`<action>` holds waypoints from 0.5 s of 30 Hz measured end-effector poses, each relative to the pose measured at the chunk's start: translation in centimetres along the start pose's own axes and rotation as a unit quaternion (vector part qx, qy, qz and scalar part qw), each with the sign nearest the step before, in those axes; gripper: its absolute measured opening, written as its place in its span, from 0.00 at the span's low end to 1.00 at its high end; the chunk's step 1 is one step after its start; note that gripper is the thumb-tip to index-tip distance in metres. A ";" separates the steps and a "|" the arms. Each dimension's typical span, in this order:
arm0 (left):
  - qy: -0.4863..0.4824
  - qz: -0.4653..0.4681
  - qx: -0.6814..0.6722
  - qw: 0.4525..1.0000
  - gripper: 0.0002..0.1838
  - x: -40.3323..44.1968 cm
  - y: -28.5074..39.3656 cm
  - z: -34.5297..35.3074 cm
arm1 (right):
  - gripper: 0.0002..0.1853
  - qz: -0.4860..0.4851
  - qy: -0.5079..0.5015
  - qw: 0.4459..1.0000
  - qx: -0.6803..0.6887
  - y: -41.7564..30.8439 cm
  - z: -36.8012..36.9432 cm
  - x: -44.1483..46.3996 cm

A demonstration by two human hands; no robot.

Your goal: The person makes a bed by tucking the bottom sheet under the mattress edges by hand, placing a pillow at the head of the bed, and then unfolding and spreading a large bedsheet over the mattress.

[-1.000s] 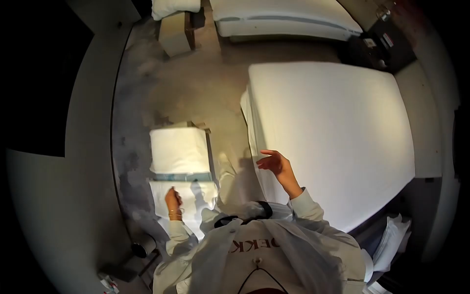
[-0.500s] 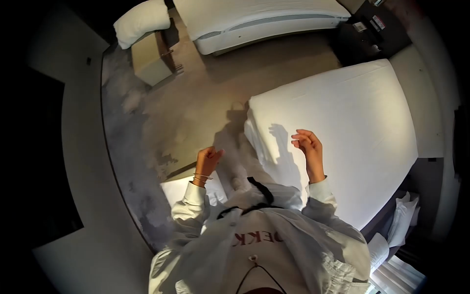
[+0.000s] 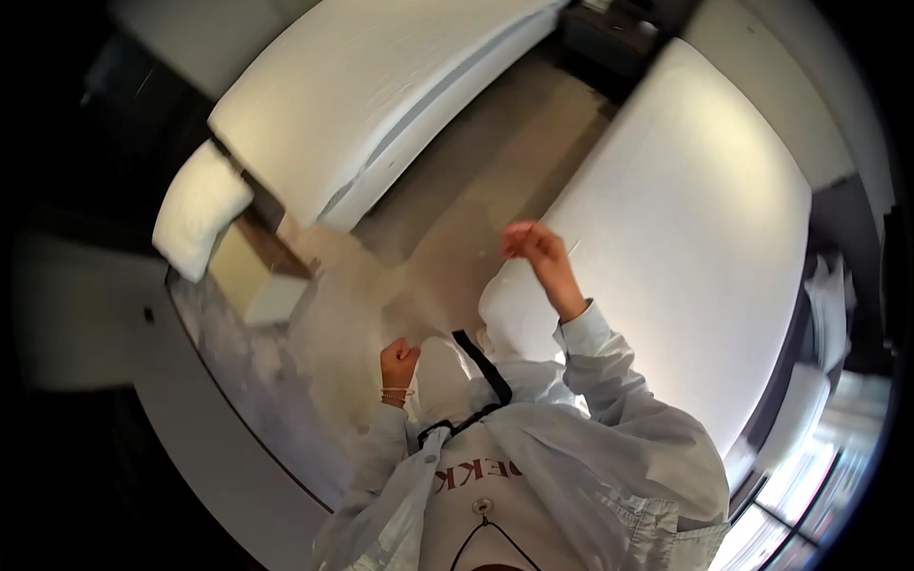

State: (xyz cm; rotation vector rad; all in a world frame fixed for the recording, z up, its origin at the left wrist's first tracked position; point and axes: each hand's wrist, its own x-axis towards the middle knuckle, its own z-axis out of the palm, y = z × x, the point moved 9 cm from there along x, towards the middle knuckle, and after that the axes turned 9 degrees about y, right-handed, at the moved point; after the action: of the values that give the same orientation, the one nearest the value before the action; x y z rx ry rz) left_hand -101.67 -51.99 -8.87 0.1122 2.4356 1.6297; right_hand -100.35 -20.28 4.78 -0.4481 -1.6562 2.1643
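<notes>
My left hand (image 3: 400, 359), with bracelets at the wrist, is curled into a loose fist in front of my body. Nothing shows in it, and it hangs over the carpet. My right hand (image 3: 535, 249) is raised near the side of the white-covered bed (image 3: 685, 209) on the right. Its fingers are bent and a little blurred, holding nothing visible. Neither hand appears to touch the bedding. A black strap (image 3: 486, 366) dangles from my front between the hands.
Another white bed (image 3: 352, 86) stands across the carpeted aisle (image 3: 457, 162). A white pillow (image 3: 200, 209) rests on a low box-like seat (image 3: 271, 295) at left. Pillows (image 3: 795, 419) lie by the right bed, near a bright window (image 3: 776, 528). A dark nightstand (image 3: 605, 43) is at the back.
My view has turned, so the far bed, pillow and seat now appear lower and further left. My right hand has swung up and left in view; my left hand sits lower.
</notes>
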 end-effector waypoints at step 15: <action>-0.470 0.320 0.187 0.801 0.11 18.6 1.8 23.6 | 0.11 0.130 0.497 0.853 -0.094 13.3 -5.6 -21.3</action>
State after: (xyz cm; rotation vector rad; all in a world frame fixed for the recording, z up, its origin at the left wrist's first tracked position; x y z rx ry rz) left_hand -114.80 -26.61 -18.33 1.5332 1.8805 0.8101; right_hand -80.40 -28.81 -9.05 -1.5948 -1.1974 1.4235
